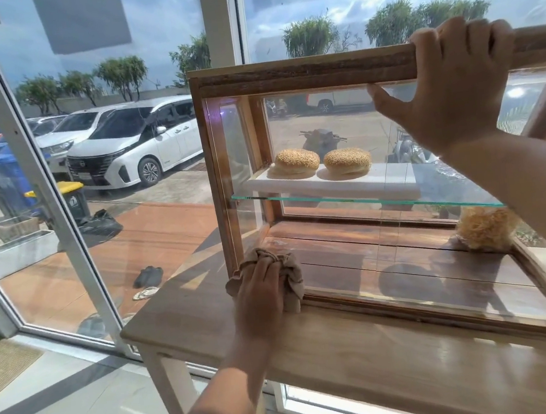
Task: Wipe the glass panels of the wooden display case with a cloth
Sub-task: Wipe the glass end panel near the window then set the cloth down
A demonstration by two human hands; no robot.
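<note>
The wooden display case (301, 73) stands on a wooden table, its front glass panel (353, 242) facing me. My left hand (260, 295) presses a crumpled beige cloth (290, 272) against the lower left corner of that front glass. My right hand (451, 87) grips the top wooden rail of the case, fingers over the top and thumb on the glass below. Inside, two sesame buns (297, 163) sit on a white board above a glass shelf (365, 202), and a bag of pale shredded food (484, 228) rests on the case floor at right.
The wooden table (348, 360) has white legs and stands against large windows (108, 156). Outside are parked cars, bins and a wooden deck with shoes. Grey floor tiles and a mat lie at the lower left.
</note>
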